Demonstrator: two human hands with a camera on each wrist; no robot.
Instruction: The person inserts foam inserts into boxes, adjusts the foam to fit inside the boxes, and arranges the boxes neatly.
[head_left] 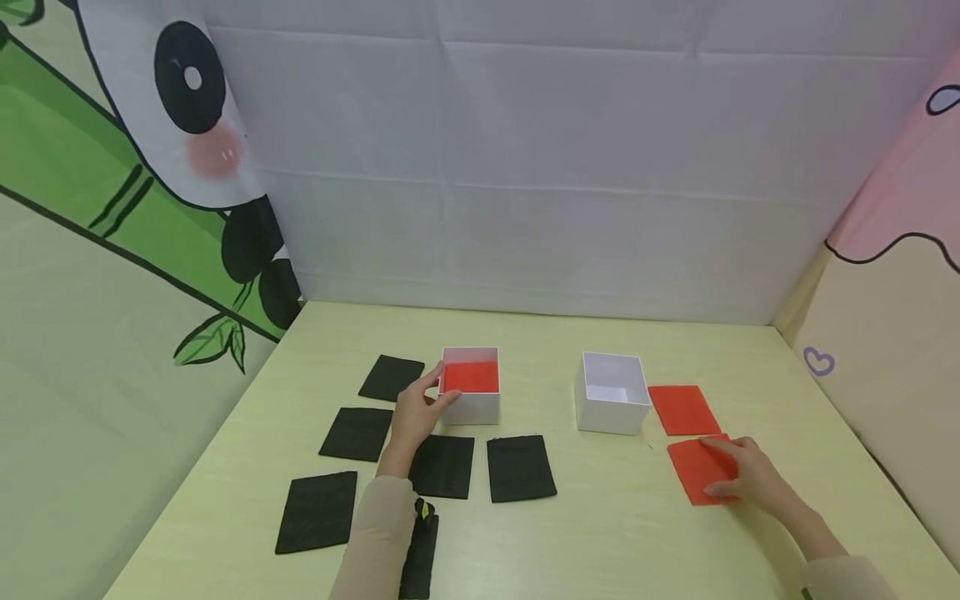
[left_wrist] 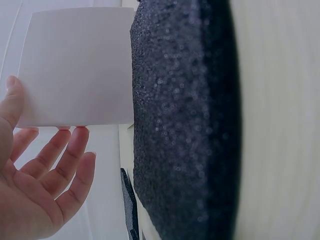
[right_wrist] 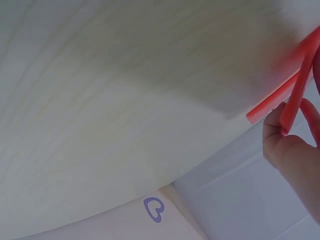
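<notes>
The right hand (head_left: pixel 753 475) pinches the near red square (head_left: pixel 693 475). The thumb and fingers are close together, with just the thin square between them. They hold it by its right side, so most of the square sticks out to the left of the hand. In the right wrist view, the square looks tipped up at a slant from the table (head_left: pixel 615 542). The far red square (head_left: pixel 682 408) lies flat just past it, and I cannot tell if the two touch. The left hand (head_left: pixel 412 414) is at the left white box (head_left: pixel 471 408). It holds the box around its near left corner, with the thumb on the near wall and fingertips on the left wall. The rest of the box is to the right of the hand. A red piece (head_left: pixel 472 377) is inside this box. The right white box (head_left: pixel 613 417) stands apart from both hands, beside the far red square. Black squares (head_left: pixel 522 469) lie flat around the left arm, some to its left and two just in front of the left box. In the left wrist view, one black square looks very big and close.
</notes>
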